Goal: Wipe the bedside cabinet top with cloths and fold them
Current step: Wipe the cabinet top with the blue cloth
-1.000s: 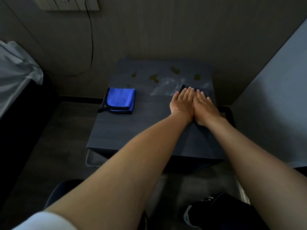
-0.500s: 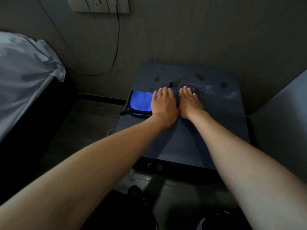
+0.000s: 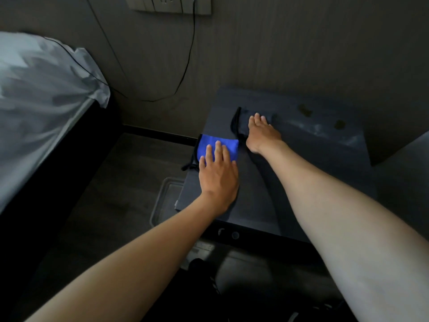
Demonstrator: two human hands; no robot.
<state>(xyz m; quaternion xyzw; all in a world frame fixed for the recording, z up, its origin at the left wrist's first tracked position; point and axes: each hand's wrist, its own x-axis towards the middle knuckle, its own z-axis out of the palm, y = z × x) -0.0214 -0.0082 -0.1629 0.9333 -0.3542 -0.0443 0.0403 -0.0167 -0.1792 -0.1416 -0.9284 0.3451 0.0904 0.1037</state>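
Observation:
The dark bedside cabinet top [image 3: 325,149] carries brownish stains [image 3: 305,110] and a whitish smear [image 3: 320,131] toward its back right. A folded blue cloth [image 3: 224,144] with black trim lies at the cabinet's left edge. My left hand [image 3: 218,175] rests flat on it, fingers apart, not gripping. A dark grey cloth [image 3: 242,123] with a black edge is spread near the back middle. My right hand [image 3: 261,133] presses flat on it, fingers together. How far the grey cloth extends under my forearm is hard to tell.
A bed with a pale sheet [image 3: 41,101] stands to the left. A black cable [image 3: 185,66] hangs from a wall socket panel [image 3: 171,5]. A clear plastic container [image 3: 167,201] sits on the floor beside the cabinet. A grey surface [image 3: 406,177] borders the cabinet's right side.
Both hands slid the grey cloth from the right side leftward across the top. My left hand then left it and came down on the blue cloth. My view swung left.

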